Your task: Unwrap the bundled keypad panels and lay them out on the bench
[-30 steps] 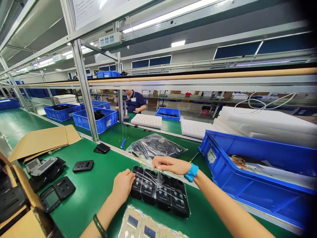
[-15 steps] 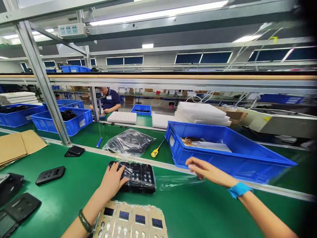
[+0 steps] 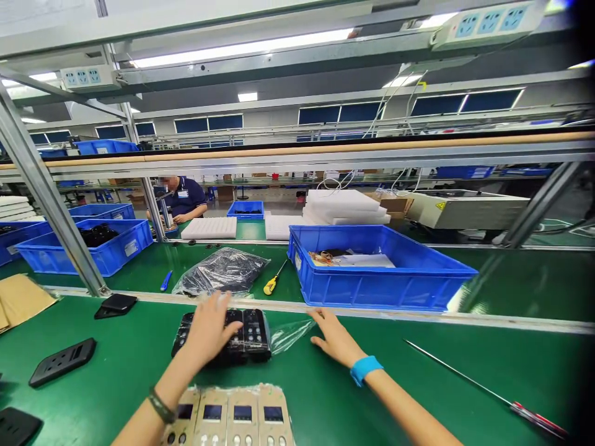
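A row of black panels [image 3: 255,334] in clear film lies on the green bench. Over its left part is my left hand [image 3: 209,331], fingers spread and slightly blurred, holding nothing. Clear film [image 3: 290,334] trails from the row's right end toward my right hand [image 3: 334,337], whose thumb and forefinger are apart near the film's end; whether they touch it is unclear. Nearer to me lies a sheet of beige panels [image 3: 237,418] with dark windows, its left side partly behind my left forearm. A plastic bag of black parts [image 3: 223,271] lies beyond the row.
A large blue bin [image 3: 376,288] stands behind my right hand. A yellow screwdriver [image 3: 270,285] and a blue cutter [image 3: 166,280] lie beyond the rail. Right is a long red-handled screwdriver [image 3: 534,418]. Black covers [image 3: 62,361] lie left. A person [image 3: 183,197] sits across the bench.
My view has turned right, bringing the long screwdriver into sight. My left hand has lifted from the black panels. My right hand has come closer to them, and the film looks shorter and bunched.
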`<state>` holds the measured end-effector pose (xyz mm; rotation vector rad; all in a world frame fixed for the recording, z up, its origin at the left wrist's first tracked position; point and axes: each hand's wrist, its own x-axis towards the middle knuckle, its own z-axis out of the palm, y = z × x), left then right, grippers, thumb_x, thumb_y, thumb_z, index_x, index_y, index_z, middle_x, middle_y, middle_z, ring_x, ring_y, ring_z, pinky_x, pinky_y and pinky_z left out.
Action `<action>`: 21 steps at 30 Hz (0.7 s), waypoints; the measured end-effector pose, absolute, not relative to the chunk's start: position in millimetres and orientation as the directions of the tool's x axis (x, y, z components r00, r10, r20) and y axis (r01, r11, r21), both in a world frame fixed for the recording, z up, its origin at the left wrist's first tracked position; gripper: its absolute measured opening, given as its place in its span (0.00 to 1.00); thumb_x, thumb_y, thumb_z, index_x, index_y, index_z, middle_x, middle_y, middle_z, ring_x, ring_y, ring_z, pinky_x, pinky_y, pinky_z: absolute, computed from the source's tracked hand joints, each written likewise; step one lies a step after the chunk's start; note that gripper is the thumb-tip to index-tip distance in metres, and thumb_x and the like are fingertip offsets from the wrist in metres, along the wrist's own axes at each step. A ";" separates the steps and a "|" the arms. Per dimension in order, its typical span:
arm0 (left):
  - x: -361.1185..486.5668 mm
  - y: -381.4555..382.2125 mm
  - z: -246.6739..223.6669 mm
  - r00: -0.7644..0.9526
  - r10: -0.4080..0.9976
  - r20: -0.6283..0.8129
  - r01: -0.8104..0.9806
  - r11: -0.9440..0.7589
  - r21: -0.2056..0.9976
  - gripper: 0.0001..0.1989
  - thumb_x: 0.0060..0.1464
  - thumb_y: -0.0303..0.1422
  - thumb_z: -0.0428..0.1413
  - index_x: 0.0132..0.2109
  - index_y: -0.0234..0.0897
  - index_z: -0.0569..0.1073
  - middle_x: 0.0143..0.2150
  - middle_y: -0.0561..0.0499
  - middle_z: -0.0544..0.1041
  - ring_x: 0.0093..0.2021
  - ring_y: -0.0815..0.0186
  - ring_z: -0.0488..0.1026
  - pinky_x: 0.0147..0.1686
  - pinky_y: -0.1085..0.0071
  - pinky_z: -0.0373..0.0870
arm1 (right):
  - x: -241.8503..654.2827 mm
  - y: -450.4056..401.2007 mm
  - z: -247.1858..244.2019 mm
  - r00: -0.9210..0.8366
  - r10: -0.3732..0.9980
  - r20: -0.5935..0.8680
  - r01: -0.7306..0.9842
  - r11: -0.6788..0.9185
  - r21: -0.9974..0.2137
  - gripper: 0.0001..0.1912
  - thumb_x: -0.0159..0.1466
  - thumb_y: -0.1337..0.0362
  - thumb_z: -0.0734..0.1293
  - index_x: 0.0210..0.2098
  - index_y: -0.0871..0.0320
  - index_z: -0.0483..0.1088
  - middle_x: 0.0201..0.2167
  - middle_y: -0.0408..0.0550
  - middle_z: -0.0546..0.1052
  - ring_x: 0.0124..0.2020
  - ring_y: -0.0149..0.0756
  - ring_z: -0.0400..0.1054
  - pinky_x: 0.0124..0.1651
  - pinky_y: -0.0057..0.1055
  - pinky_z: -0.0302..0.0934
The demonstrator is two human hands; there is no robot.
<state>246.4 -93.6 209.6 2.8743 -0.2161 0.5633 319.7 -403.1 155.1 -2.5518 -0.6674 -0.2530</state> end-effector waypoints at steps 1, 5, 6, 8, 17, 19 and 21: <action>246.4 -74.1 209.4 0.933 -0.008 0.361 -0.116 -0.953 0.279 0.37 0.56 0.46 0.50 0.65 0.28 0.52 0.65 0.29 0.55 0.65 0.44 0.52 0.60 0.46 0.50 | 317.1 -397.9 154.4 0.861 0.368 0.350 0.495 -0.764 -0.414 0.26 0.57 0.69 0.61 0.55 0.63 0.62 0.56 0.59 0.63 0.58 0.45 0.57 0.60 0.41 0.52; 240.8 -14.2 197.8 0.965 0.256 0.053 0.159 -0.736 0.657 0.52 0.46 0.55 0.52 0.65 0.18 0.46 0.65 0.23 0.51 0.65 0.39 0.50 0.61 0.48 0.48 | 316.1 -375.4 161.0 0.831 0.308 0.463 0.510 -0.755 -0.412 0.21 0.63 0.67 0.55 0.55 0.58 0.62 0.61 0.55 0.58 0.65 0.43 0.45 0.67 0.46 0.33; 239.1 -7.0 193.9 0.966 0.259 0.002 0.186 -0.699 0.691 0.54 0.43 0.57 0.54 0.64 0.17 0.49 0.64 0.22 0.55 0.63 0.39 0.54 0.61 0.49 0.50 | 318.9 -372.1 164.1 0.836 0.304 0.457 0.503 -0.759 -0.414 0.19 0.62 0.66 0.58 0.52 0.59 0.65 0.59 0.57 0.60 0.65 0.47 0.42 0.66 0.51 0.27; 237.2 -0.7 187.9 0.974 0.217 -0.064 0.189 -0.628 0.755 0.52 0.39 0.58 0.56 0.60 0.21 0.58 0.60 0.28 0.64 0.60 0.44 0.62 0.60 0.55 0.56 | 325.2 -368.7 168.7 0.865 0.284 0.413 0.462 -0.771 -0.438 0.15 0.58 0.66 0.63 0.45 0.62 0.70 0.56 0.62 0.63 0.65 0.60 0.39 0.63 0.61 0.21; 248.4 7.5 180.1 0.971 0.075 -0.229 0.241 -0.297 0.924 0.33 0.34 0.54 0.63 0.41 0.32 0.75 0.43 0.41 0.80 0.47 0.51 0.75 0.47 0.62 0.71 | 313.1 -319.7 143.3 0.891 0.442 -0.108 0.172 -0.546 -0.820 0.11 0.56 0.63 0.69 0.37 0.61 0.71 0.32 0.47 0.74 0.34 0.37 0.68 0.40 0.36 0.63; 249.0 8.8 177.1 0.972 0.076 -0.222 0.235 -0.257 0.937 0.33 0.33 0.53 0.65 0.43 0.33 0.74 0.44 0.42 0.80 0.47 0.52 0.75 0.47 0.63 0.71 | 316.0 -306.3 141.4 0.865 0.457 -0.208 0.023 -0.451 -0.892 0.10 0.62 0.59 0.64 0.34 0.61 0.69 0.30 0.44 0.73 0.31 0.32 0.68 0.35 0.32 0.63; 248.5 8.5 174.7 0.972 0.083 -0.220 0.233 -0.235 0.944 0.33 0.33 0.52 0.65 0.43 0.32 0.74 0.43 0.42 0.80 0.46 0.53 0.76 0.47 0.63 0.71 | 321.7 -298.0 142.2 0.846 0.457 -0.274 -0.109 -0.355 -0.929 0.19 0.66 0.52 0.57 0.30 0.61 0.67 0.27 0.43 0.72 0.28 0.30 0.67 0.33 0.30 0.63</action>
